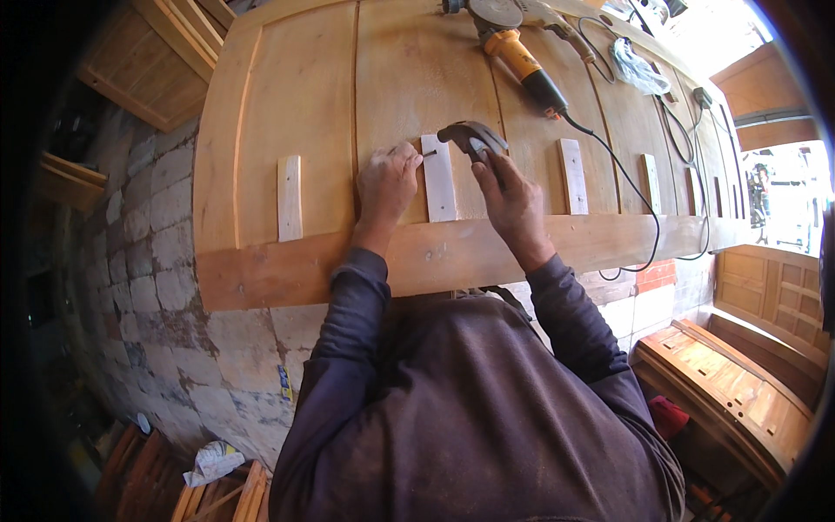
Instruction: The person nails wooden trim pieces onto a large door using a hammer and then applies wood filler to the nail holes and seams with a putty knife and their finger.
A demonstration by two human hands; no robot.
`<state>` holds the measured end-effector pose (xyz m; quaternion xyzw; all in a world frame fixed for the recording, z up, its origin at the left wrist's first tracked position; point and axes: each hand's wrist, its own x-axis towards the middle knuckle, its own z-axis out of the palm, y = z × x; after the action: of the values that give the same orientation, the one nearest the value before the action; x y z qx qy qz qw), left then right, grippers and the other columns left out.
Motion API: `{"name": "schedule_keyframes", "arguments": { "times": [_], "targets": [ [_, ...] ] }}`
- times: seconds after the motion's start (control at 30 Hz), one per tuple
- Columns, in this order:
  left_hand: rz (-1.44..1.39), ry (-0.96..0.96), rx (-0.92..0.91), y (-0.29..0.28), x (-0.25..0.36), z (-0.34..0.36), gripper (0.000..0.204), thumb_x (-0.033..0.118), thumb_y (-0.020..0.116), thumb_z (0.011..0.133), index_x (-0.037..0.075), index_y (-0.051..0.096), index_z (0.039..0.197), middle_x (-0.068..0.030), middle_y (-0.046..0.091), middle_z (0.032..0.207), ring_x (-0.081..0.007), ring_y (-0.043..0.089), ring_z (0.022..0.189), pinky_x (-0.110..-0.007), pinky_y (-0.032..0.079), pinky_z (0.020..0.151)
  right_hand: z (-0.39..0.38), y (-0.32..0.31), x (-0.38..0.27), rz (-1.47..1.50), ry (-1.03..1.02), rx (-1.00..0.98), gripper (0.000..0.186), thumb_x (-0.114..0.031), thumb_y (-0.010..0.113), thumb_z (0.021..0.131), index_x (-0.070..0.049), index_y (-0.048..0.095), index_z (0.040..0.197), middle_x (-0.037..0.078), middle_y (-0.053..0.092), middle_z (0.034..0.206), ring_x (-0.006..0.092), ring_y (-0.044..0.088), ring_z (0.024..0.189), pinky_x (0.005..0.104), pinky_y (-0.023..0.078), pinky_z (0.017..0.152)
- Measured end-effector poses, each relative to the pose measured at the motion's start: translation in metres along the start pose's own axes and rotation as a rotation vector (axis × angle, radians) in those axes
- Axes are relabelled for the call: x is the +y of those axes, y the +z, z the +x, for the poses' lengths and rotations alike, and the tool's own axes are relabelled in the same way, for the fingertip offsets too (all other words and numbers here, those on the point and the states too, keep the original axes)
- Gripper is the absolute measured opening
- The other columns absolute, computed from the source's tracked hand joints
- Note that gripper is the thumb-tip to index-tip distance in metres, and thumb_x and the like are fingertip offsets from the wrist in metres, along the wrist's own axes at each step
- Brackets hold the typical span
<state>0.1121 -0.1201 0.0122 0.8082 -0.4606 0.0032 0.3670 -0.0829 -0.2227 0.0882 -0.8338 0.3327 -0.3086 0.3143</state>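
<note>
A pale wooden strip [439, 193] lies upright in view on the large panelled wood piece [313, 104]. My left hand [389, 178] rests beside the strip's upper left, thumb and forefinger pinching a nail [430, 154] at the strip. My right hand [507, 196] is closed around the handle of a claw hammer [468, 136], whose head is just above and right of the nail, over the strip's top end.
An orange angle grinder [509, 54], another tool [565, 33], cords and a crumpled plastic bag [639, 68] lie on the panel, among further strips [572, 178]. Stacked doors [722, 391] stand at lower right, wooden panels [148, 65] at upper left, above a tiled floor [165, 287].
</note>
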Motion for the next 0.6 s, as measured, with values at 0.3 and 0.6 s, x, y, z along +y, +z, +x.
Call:
{"name": "schedule_keyframes", "arguments": {
  "times": [0.3, 0.6],
  "targets": [
    [-0.011, 0.047, 0.035, 0.004, -0.008, -0.003, 0.016, 0.026, 0.070, 0.099, 0.011, 0.069, 0.093, -0.0129, 0.073, 0.086, -0.0386, 0.069, 0.085, -0.051, 0.055, 0.073, 0.006, -0.001, 0.000, -0.166, -0.196, -0.045, 0.024, -0.027, 0.073, 0.102, -0.009, 0.071, 0.117, 0.015, 0.078, 0.093, 0.0368, 0.076, 0.077, 0.0452, 0.059, 0.063],
    [0.001, 0.033, 0.030, 0.002, -0.005, -0.002, 0.016, 0.024, 0.071, 0.100, 0.011, 0.068, 0.091, -0.0129, 0.073, 0.087, -0.0383, 0.069, 0.085, -0.050, 0.054, 0.072, 0.013, -0.011, -0.018, -0.088, -0.168, 0.022, 0.024, -0.024, 0.075, 0.101, -0.007, 0.070, 0.117, 0.019, 0.076, 0.092, 0.0381, 0.075, 0.078, 0.0452, 0.058, 0.063]
  ]
}}
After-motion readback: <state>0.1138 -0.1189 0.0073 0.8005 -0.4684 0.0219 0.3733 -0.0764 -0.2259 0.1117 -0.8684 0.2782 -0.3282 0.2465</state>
